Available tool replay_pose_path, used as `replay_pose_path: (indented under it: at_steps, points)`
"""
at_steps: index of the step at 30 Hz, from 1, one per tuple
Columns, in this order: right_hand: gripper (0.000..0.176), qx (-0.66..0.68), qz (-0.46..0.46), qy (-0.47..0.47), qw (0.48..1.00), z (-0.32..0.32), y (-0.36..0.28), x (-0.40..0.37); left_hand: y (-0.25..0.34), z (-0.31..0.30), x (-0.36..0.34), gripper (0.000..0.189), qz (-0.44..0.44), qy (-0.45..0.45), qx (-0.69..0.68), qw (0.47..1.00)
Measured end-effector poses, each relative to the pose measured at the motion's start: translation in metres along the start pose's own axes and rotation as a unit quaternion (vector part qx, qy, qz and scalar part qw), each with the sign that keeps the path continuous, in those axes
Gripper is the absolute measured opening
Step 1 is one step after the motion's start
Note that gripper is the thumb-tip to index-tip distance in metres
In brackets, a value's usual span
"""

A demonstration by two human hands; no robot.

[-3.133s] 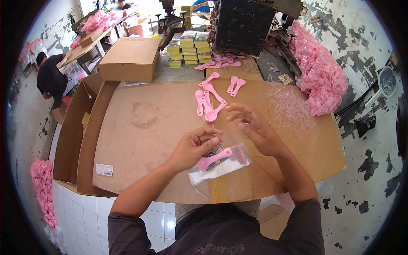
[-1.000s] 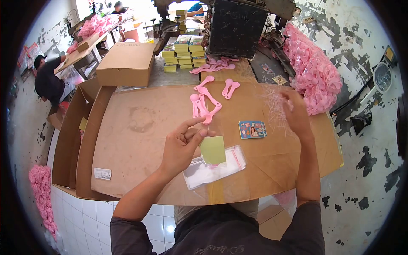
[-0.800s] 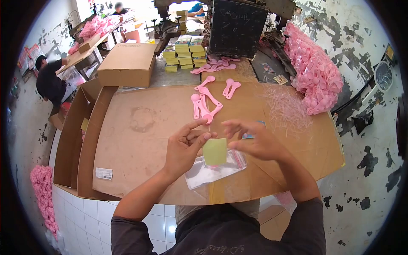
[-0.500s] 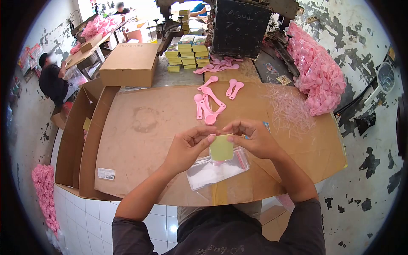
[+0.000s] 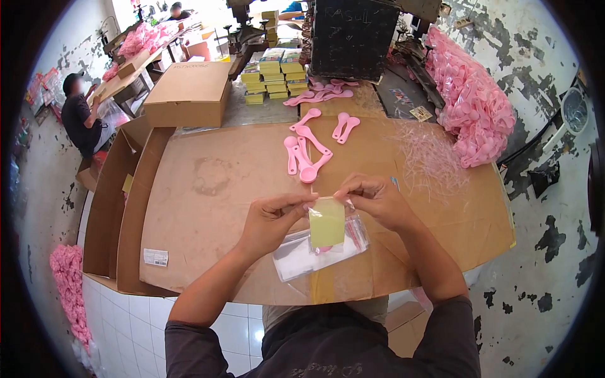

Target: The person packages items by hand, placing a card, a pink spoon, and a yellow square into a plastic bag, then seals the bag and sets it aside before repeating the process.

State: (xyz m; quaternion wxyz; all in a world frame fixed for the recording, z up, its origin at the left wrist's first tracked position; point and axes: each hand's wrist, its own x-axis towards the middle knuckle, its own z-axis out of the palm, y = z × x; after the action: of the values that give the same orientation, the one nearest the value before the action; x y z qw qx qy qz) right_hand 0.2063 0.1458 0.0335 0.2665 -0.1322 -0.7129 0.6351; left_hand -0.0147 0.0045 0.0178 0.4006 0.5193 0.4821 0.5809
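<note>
Since a second ago your right hand (image 5: 373,200) has come across from the plastic strips (image 5: 432,160) to the clear bag (image 5: 327,210) in your left hand (image 5: 272,220).

Yellow-green card (image 5: 328,230) in that bag hides most of a pink piece (image 5: 324,249), leaving only its lower tip in sight, and your right hand covers all but a sliver of a blue printed card (image 5: 395,182). Fingers of both your hands pinch the bag's top edge, one hand at each upper corner, above a pile of clear sleeves (image 5: 293,259) on the cardboard-covered worktop (image 5: 208,233). Pink spoons (image 5: 307,172) lie just beyond your hands, with stacked cards (image 5: 273,69) and a carton (image 5: 189,88) farther back, a heap of pink goods (image 5: 476,107) at the right and a person (image 5: 80,123) in dark clothes at the far left.
</note>
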Motion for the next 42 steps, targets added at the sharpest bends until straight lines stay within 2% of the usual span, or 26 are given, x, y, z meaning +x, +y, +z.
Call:
replay_pose_path:
  at_steps: [3, 6, 12, 14, 18, 21, 24, 27, 30, 32, 34, 36, 37, 39, 40, 41, 42]
  points:
    - [0.016, -0.045, -0.001, -0.002, 0.999, -0.005, -0.002, -0.002, -0.001, -0.003, 0.001, 0.025, 0.008, -0.017, 0.024, 1.000]
    - [0.014, -0.025, 0.027, -0.013, 0.999, -0.007, -0.008, -0.003, 0.002, -0.005, 0.002, 0.023, -0.028, -0.026, -0.076, 0.996]
    - [0.018, -0.056, 0.001, -0.018, 0.998, -0.005, 0.000, -0.002, -0.001, -0.002, 0.005, 0.025, -0.081, -0.018, -0.017, 0.996]
    - [0.023, -0.013, 0.038, -0.008, 0.999, -0.004, 0.002, -0.002, -0.002, -0.002, 0.005, 0.026, -0.079, -0.019, -0.007, 0.997]
    - [0.032, 0.016, 0.038, -0.027, 0.999, 0.009, -0.009, -0.003, -0.009, -0.006, 0.006, 0.028, -0.051, -0.011, -0.013, 0.999]
    - [0.034, -0.106, 0.083, -0.092, 0.987, 0.000, -0.004, -0.002, -0.002, -0.002, 0.009, 0.032, -0.003, 0.009, -0.065, 0.998]
    - [0.034, -0.007, 0.061, -0.075, 0.995, 0.004, -0.009, 0.001, 0.008, 0.010, 0.006, 0.034, 0.019, 0.039, -0.082, 0.996]
    - [0.031, 0.010, 0.018, -0.036, 0.999, 0.001, -0.010, 0.007, 0.002, -0.014, 0.006, 0.034, -0.107, -0.060, 0.009, 0.992]
    - [0.028, -0.258, 0.013, 0.051, 0.965, -0.028, -0.020, 0.007, 0.008, -0.051, 0.013, 0.035, -0.110, 0.046, -0.028, 0.992]
    - [0.030, -0.353, 0.013, 0.075, 0.933, -0.048, -0.018, 0.000, 0.005, -0.093, 0.016, 0.038, 0.004, 0.201, -0.124, 0.972]
    - [0.031, -0.403, 0.020, 0.093, 0.910, -0.065, -0.012, -0.006, 0.029, -0.126, 0.023, 0.050, 0.167, 0.331, -0.165, 0.914]
    - [0.033, -0.411, 0.040, 0.104, 0.905, -0.075, -0.003, -0.016, 0.052, -0.147, 0.023, 0.061, 0.218, 0.452, -0.236, 0.832]
    - [0.034, -0.409, 0.031, 0.105, 0.906, -0.079, 0.005, -0.019, 0.055, -0.149, 0.022, 0.069, 0.204, 0.477, -0.225, 0.825]
    - [0.035, -0.404, 0.013, 0.110, 0.908, -0.087, 0.020, -0.023, 0.032, -0.150, 0.022, 0.070, 0.184, 0.425, -0.193, 0.865]
    - [0.036, -0.445, -0.001, 0.096, 0.891, -0.087, 0.020, -0.024, 0.015, -0.151, 0.023, 0.070, 0.173, 0.397, -0.177, 0.884]
    - [0.037, -0.484, -0.015, 0.081, 0.871, -0.088, 0.020, -0.025, -0.003, -0.152, 0.024, 0.054, 0.145, 0.329, -0.204, 0.911]
    - [0.037, -0.522, -0.029, 0.066, 0.850, -0.088, 0.021, -0.025, -0.001, -0.133, 0.026, 0.046, 0.100, 0.300, -0.124, 0.940]
